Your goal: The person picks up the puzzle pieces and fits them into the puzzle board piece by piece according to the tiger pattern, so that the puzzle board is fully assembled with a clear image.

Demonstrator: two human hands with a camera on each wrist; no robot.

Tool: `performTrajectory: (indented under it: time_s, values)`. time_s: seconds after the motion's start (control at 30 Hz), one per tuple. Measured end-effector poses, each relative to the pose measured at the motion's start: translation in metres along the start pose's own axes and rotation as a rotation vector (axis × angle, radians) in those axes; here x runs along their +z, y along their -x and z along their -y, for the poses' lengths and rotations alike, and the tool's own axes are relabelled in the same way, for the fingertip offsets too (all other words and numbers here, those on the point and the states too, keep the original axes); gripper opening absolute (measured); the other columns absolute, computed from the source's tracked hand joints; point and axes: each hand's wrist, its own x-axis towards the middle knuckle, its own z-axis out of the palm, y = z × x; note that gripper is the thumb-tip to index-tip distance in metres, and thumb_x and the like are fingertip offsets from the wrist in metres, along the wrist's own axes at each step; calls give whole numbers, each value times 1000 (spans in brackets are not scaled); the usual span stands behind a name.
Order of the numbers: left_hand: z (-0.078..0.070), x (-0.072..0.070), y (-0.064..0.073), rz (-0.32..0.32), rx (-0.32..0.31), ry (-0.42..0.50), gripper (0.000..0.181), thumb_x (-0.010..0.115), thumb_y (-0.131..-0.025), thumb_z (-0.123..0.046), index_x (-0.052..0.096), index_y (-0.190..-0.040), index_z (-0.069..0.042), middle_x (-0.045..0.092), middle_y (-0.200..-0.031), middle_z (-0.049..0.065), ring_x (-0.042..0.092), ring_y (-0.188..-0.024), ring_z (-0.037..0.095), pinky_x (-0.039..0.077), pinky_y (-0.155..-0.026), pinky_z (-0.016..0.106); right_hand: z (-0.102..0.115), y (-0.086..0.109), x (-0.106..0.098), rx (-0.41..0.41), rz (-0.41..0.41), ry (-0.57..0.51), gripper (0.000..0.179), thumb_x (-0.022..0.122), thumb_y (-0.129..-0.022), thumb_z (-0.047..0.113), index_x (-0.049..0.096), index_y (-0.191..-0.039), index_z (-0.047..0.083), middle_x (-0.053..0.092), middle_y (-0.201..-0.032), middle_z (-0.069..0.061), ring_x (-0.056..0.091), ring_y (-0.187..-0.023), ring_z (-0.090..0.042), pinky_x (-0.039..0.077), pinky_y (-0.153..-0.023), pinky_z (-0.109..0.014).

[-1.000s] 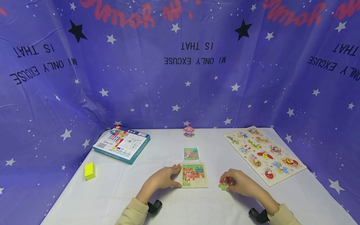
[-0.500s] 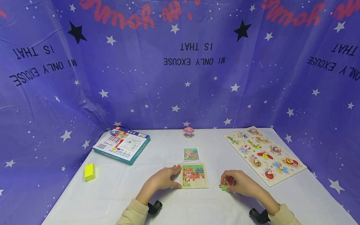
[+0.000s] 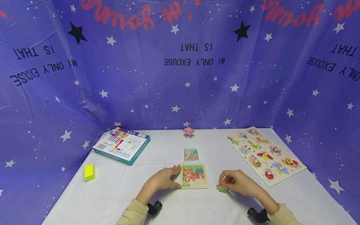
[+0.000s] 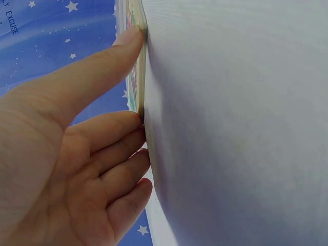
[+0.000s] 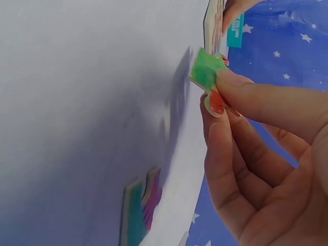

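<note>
My left hand (image 3: pixel 166 177) rests against the left side of a small wooden jigsaw tray (image 3: pixel 206 176). Its thumb is at the near corner and its fingertips are at the far one; the left wrist view shows the thumb tip on the rim. A tiger picture (image 3: pixel 189 175) fills most of the tray, with bare wood at the lower right. To the right of the tray, my right hand (image 3: pixel 237 181) pinches a green and red jigsaw piece (image 5: pixel 206 69) between thumb and fingers, just over the table. The fingers hide part of the piece.
A picture card (image 3: pixel 191 154) lies behind the tray, and a pink figurine (image 3: pixel 188 131) stands farther back. An insect puzzle board (image 3: pixel 264 153) is at right; a flat box (image 3: pixel 122 145) and yellow block (image 3: pixel 89 172) are at left. A teal and purple piece (image 5: pixel 136 210) lies near my right hand.
The piece in my right hand has been turned, its green part now facing up more, and shifted slightly left. My left hand and the tray have stayed in place.
</note>
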Motion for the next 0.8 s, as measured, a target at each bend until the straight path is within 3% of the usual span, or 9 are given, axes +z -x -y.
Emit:
performTrajectory:
  time_s: [0.33,0.8]
  values:
    - [0,1,1,6,-12,4,80,78,-78,-39,46,-142,-1,40,-149,12,36,-138,28,30,-113,44,8,-14,12,-89,-52,-37,16,71,-87,7,65,-95,18,71,-83,3,65,-74,-6,54,-60,-23]
    - [2,1,-1,-2,0,-12,81,77,-78,-40,45,-142,-1,40,-148,12,36,-137,29,30,-113,44,26,-37,32,-65,-31,-49,18,72,-86,5,67,-96,18,69,-85,11,64,-76,-5,52,-63,-24]
